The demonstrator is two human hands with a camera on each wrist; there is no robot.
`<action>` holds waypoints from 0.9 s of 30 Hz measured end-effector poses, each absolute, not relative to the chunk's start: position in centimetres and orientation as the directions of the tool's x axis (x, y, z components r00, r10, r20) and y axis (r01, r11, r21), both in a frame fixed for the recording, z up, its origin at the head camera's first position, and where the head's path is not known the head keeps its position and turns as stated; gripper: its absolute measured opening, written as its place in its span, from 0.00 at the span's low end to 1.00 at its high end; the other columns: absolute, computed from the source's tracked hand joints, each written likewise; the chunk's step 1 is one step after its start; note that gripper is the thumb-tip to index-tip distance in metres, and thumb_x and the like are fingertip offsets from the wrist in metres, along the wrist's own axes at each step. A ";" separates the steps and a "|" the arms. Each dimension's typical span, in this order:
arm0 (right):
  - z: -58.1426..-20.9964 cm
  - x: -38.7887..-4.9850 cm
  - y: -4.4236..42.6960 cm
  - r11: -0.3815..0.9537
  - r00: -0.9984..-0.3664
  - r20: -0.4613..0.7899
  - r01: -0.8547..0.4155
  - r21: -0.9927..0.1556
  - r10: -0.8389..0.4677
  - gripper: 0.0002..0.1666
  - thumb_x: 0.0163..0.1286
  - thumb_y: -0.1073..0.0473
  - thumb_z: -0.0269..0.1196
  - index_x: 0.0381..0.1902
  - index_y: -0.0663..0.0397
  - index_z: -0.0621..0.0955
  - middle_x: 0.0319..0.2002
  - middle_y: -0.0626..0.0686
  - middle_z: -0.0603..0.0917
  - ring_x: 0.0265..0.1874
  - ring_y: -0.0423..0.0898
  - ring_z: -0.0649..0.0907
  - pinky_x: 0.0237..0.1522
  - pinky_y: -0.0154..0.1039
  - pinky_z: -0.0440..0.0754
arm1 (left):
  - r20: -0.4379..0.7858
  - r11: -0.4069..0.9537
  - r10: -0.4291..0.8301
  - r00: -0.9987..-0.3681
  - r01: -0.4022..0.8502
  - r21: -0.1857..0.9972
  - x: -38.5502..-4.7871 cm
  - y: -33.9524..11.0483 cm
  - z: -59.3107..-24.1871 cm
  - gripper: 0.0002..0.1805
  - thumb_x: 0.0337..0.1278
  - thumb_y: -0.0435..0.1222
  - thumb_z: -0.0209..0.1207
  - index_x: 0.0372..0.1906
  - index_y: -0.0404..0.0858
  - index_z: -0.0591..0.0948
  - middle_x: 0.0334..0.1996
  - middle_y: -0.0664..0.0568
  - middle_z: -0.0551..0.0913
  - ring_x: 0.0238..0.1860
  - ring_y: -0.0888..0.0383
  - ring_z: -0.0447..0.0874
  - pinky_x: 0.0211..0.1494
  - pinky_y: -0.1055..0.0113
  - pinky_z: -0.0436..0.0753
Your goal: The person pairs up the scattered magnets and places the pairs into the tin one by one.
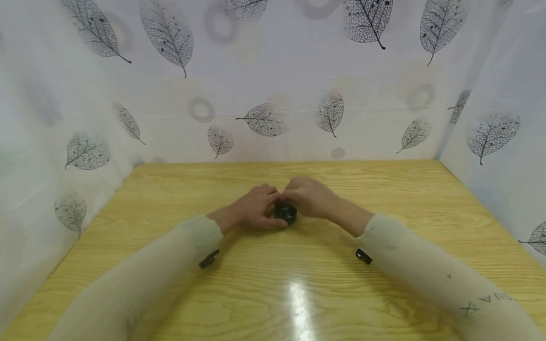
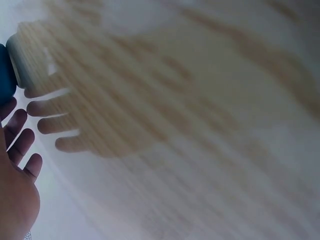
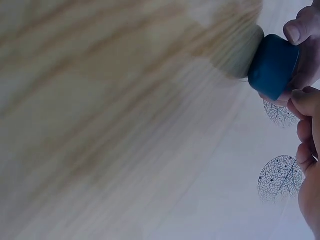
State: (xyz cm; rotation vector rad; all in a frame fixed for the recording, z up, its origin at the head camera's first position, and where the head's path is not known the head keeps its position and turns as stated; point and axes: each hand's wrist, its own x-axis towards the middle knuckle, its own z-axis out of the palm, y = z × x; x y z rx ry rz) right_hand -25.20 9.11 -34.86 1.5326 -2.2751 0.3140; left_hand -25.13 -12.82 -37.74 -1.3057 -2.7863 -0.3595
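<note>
A small, short cylinder (image 1: pixel 286 213) stands on the table between the two hands. It looks black in the head view, while its side shows dark blue in the right wrist view (image 3: pixel 274 67). My left hand (image 1: pixel 258 208) holds it from the left, thumb on the near side and forefinger round the far side. At its far right edge, my right hand (image 1: pixel 311 198) has curled fingers, with thumb and forefinger pinching at the rim. What exactly lies between those fingertips is hidden. Only a sliver of the cylinder (image 2: pixel 6 77) enters the left wrist view.
The glossy wooden table (image 1: pixel 256 293) reflects the light and the cylinder. White curtains (image 1: pixel 273 80) printed with dark leaves enclose it at the back and both sides. Small black devices (image 1: pixel 209 259) sit under the wrists, at the cuffs of the pale sleeves (image 1: pixel 426 265).
</note>
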 end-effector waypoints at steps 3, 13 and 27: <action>-35.0 -25.5 9.5 0.351 -0.291 0.472 -0.935 0.043 -0.832 0.05 0.60 0.68 0.69 0.34 0.56 0.87 0.30 0.48 0.86 0.31 0.45 0.81 0.39 0.38 0.80 | 0.134 0.620 0.754 -0.642 0.765 0.177 -25.1 -12.8 -37.6 0.35 0.51 0.63 0.65 0.54 0.41 0.79 0.48 0.53 0.80 0.45 0.57 0.71 0.48 0.62 0.72; -35.4 -26.0 10.7 0.258 -0.222 0.386 -0.965 0.044 -0.896 0.10 0.50 0.68 0.66 0.28 0.50 0.89 0.37 0.47 0.85 0.37 0.47 0.76 0.42 0.41 0.77 | 0.130 0.613 0.764 -0.632 0.774 0.160 -25.1 -12.9 -37.7 0.33 0.54 0.62 0.64 0.54 0.42 0.80 0.49 0.53 0.80 0.46 0.56 0.71 0.47 0.62 0.71; -35.4 -25.7 11.2 0.389 -0.363 0.266 -0.920 0.050 -0.893 0.18 0.58 0.64 0.62 0.43 0.45 0.90 0.46 0.49 0.82 0.47 0.48 0.74 0.46 0.47 0.72 | 0.124 0.613 0.766 -0.630 0.775 0.154 -25.4 -12.8 -37.9 0.35 0.52 0.64 0.64 0.55 0.42 0.79 0.49 0.53 0.80 0.47 0.56 0.72 0.48 0.60 0.72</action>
